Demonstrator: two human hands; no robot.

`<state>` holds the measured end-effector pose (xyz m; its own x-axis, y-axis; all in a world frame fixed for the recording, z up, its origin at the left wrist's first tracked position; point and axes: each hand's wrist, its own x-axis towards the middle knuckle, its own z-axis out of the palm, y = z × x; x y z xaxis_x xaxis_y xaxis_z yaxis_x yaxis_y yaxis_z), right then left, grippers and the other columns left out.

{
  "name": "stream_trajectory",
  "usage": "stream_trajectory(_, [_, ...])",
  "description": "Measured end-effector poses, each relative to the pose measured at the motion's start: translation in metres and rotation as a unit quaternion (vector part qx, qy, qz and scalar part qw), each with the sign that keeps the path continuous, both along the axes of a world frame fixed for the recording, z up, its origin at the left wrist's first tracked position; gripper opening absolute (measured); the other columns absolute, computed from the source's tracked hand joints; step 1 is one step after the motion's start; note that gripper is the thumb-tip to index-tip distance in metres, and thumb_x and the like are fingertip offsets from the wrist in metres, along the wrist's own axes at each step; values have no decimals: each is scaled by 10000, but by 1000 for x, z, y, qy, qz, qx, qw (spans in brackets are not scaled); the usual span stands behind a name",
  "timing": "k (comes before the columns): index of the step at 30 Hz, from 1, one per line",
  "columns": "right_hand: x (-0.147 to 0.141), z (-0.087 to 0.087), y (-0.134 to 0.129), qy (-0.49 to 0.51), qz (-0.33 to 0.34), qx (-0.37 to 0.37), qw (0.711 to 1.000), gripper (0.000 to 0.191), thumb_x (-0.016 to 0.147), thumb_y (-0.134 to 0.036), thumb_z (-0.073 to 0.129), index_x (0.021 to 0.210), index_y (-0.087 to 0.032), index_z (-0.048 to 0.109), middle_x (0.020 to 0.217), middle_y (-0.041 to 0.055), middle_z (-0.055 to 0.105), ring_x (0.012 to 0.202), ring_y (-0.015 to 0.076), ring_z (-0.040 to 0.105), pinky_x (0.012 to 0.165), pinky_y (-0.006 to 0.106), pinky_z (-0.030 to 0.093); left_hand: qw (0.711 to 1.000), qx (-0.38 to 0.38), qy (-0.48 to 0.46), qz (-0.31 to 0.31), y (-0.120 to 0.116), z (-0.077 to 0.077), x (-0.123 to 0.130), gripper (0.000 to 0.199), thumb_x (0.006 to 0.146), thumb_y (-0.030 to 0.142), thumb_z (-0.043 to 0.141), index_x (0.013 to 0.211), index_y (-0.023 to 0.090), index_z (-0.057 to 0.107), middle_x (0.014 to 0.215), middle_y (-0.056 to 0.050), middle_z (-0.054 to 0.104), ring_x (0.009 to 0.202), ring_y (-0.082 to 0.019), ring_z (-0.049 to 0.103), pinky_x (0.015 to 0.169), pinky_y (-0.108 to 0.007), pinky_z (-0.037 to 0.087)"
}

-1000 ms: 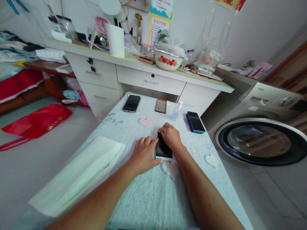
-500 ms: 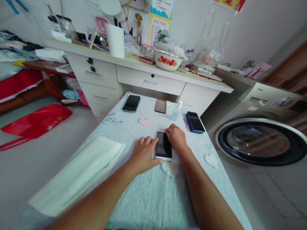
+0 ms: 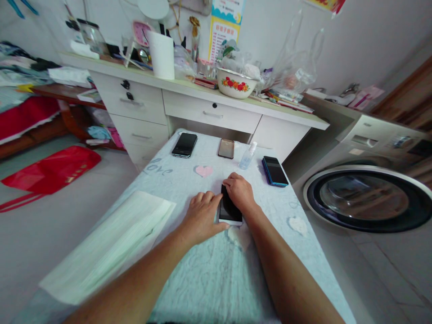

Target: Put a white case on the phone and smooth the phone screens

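Observation:
A white-framed smartphone [image 3: 230,210] with a dark screen lies face up on the cloth-covered table. My left hand [image 3: 203,213] steadies it along the left side, the index finger at the upper left edge and the thumb by the lower left corner. Over the top part of the screen, my right hand [image 3: 239,191] presses with bunched, curled fingers. What those fingers hold, if anything, is hidden. Beyond the hands stand a clear spray bottle [image 3: 248,156] and a brownish phone case [image 3: 226,148]. A blue-edged phone [image 3: 275,171] lies to the right, and another black phone [image 3: 185,145] at the far left.
A folded pale sheet [image 3: 111,243] lies on the table's left part. Behind the table is a white desk [image 3: 212,110] with a flowered bowl [image 3: 236,84] and a white paper roll [image 3: 162,56]. A washing machine [image 3: 364,144] stands at the right, a red bag [image 3: 57,168] on the floor.
My right hand has slid left across the top of the phone's screen, covering more of its upper end. My left hand and the phone have stayed in place.

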<state>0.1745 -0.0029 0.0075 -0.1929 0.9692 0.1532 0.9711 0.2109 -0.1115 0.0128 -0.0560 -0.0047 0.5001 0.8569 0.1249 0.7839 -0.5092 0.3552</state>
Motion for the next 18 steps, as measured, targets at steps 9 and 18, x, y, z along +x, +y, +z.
stream_trajectory(9, [17, 6, -5, -14, -31, -21, 999, 307, 930, -261, 395, 933, -226, 701, 978, 58, 621, 875, 155, 548, 701, 234, 345, 1000, 1, -2, -2, 0, -2, -1, 755, 666, 560, 644, 1302, 236, 397, 1133, -75, 500, 1041, -278, 432, 898, -392, 339])
stream_trajectory(18, [33, 10, -10, -29, -88, -23, 995, 298, 908, -269, 421, 930, -237, 716, 965, 57, 637, 853, 156, 571, 676, 236, 345, 1000, 0, -8, -3, 1, -4, -1, 769, 663, 560, 645, 1313, 236, 395, 1158, -76, 498, 1052, -280, 428, 909, -395, 336])
